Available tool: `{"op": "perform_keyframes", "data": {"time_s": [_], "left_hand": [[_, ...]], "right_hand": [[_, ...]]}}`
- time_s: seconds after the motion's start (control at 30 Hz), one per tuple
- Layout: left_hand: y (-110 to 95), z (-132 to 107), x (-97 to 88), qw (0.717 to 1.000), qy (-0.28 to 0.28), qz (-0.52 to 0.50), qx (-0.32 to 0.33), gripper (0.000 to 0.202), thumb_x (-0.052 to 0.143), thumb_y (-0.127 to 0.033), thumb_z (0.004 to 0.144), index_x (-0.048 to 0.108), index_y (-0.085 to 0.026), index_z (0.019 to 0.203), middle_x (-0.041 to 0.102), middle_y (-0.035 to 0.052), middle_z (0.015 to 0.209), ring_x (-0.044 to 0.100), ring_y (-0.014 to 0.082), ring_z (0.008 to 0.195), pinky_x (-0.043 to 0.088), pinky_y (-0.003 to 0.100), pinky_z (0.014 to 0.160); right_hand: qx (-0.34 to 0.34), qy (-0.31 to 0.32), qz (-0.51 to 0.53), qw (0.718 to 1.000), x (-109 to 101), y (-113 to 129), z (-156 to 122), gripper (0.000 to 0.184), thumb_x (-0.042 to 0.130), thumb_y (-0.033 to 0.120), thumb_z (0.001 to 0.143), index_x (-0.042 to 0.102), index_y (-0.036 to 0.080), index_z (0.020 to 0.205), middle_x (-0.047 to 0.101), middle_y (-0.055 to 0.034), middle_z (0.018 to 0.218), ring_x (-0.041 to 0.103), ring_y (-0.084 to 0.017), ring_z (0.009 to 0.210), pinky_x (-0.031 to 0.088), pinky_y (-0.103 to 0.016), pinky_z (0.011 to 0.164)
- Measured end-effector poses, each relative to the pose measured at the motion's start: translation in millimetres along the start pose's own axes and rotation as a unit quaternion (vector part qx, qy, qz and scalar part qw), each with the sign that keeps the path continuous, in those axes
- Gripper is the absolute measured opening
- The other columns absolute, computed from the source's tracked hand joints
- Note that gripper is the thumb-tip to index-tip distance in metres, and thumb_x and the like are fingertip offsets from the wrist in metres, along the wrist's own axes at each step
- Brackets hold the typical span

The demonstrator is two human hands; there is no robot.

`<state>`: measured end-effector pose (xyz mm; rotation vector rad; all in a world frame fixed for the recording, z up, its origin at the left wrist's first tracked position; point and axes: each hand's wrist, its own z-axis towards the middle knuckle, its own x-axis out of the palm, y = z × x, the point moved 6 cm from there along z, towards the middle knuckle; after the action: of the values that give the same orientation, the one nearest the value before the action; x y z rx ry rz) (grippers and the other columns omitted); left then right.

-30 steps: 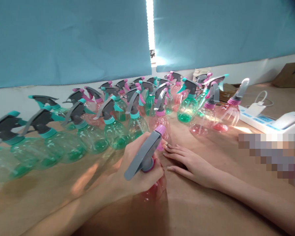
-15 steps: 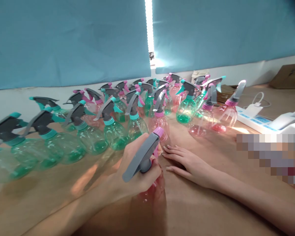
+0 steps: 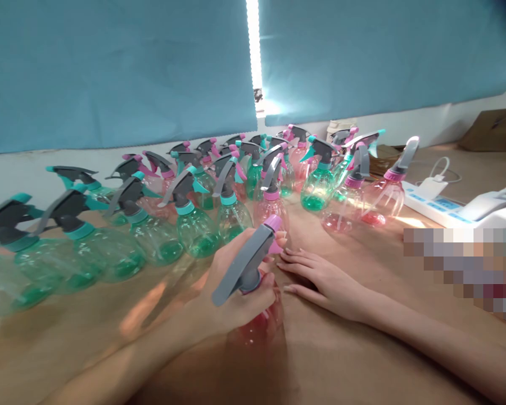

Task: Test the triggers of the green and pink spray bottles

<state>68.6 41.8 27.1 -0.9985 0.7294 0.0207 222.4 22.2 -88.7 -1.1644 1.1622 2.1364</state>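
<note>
My left hand (image 3: 236, 289) is wrapped round the neck of a pink spray bottle (image 3: 259, 323), which stands upright on the brown tabletop (image 3: 341, 360). Its grey spray head (image 3: 242, 267) with a pink nozzle points away from me, and fingertips show beside the pink trigger. Part of the bottle is hidden behind my fingers. Just to the right, my right hand (image 3: 326, 281) lies flat on the table, fingers stretched out and holding nothing. Beyond my left hand are another pink spray bottle (image 3: 271, 211) and a green spray bottle (image 3: 234, 216).
Several green spray bottles (image 3: 154, 239) line the left side, with more pink and green ones behind. On the right stand two pink bottles (image 3: 385, 197) near a white power strip (image 3: 434, 205) with plugs. Blue blinds (image 3: 118, 73) hang at the back; a cardboard box (image 3: 493, 132) sits far right.
The fingers of my left hand have shifted forward and up at the trigger, and the spray head sits slightly higher. My right hand stays in place.
</note>
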Motion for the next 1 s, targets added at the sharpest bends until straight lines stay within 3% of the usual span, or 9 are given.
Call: {"op": "perform_keyframes", "data": {"time_s": [0.23, 0.53, 0.7, 1.0], "left_hand": [[4.3, 0.2, 2.1, 1.0, 0.003, -0.008, -0.022, 0.004, 0.055, -0.019, 0.072, 0.055, -0.022, 0.075, 0.059, -0.0017, 0.068, 0.054, 0.0153, 0.059, 0.049, 0.026, 0.057], [2.6, -5.1, 5.3, 0.995, 0.01, -0.07, -0.075, 0.003, 0.055, -0.024, 0.08, 0.053, -0.024, 0.082, 0.061, -0.0021, 0.075, 0.056, 0.0154, 0.065, 0.053, 0.029, 0.064], [5.7, -6.3, 7.9, 0.995, 0.013, -0.07, -0.076, 0.014, 0.055, -0.025, 0.077, 0.054, -0.025, 0.092, 0.061, -0.0017, 0.077, 0.055, 0.0164, 0.064, 0.052, 0.029, 0.062], [2.3, -5.0, 7.1, 0.994, 0.02, -0.077, -0.077, 0.01, 0.054, -0.023, 0.075, 0.054, -0.025, 0.085, 0.059, -0.0019, 0.073, 0.053, 0.015, 0.06, 0.048, 0.025, 0.055]], "right_hand": [[-0.001, 0.026, -0.02, 0.999, 1.1, 0.5, 1.5, 0.047, 0.049, 0.043, 0.097, 0.053, 0.017, 0.137, 0.053, -0.0117, 0.142, 0.042, -0.026, 0.137, 0.035, -0.046, 0.114], [-0.004, 0.007, 0.001, 1.0, -1.0, 1.4, 1.7, 0.047, 0.05, 0.043, 0.096, 0.053, 0.019, 0.136, 0.055, -0.0122, 0.14, 0.044, -0.027, 0.135, 0.037, -0.048, 0.112], [-0.007, 0.002, 0.006, 1.0, 0.1, 0.0, 1.2, 0.047, 0.05, 0.043, 0.096, 0.053, 0.02, 0.137, 0.055, -0.0119, 0.14, 0.044, -0.027, 0.135, 0.036, -0.048, 0.112], [0.005, 0.004, 0.001, 1.0, -0.9, 1.3, 1.5, 0.047, 0.049, 0.045, 0.096, 0.054, 0.02, 0.136, 0.055, -0.0126, 0.14, 0.044, -0.029, 0.135, 0.036, -0.05, 0.112]]}}
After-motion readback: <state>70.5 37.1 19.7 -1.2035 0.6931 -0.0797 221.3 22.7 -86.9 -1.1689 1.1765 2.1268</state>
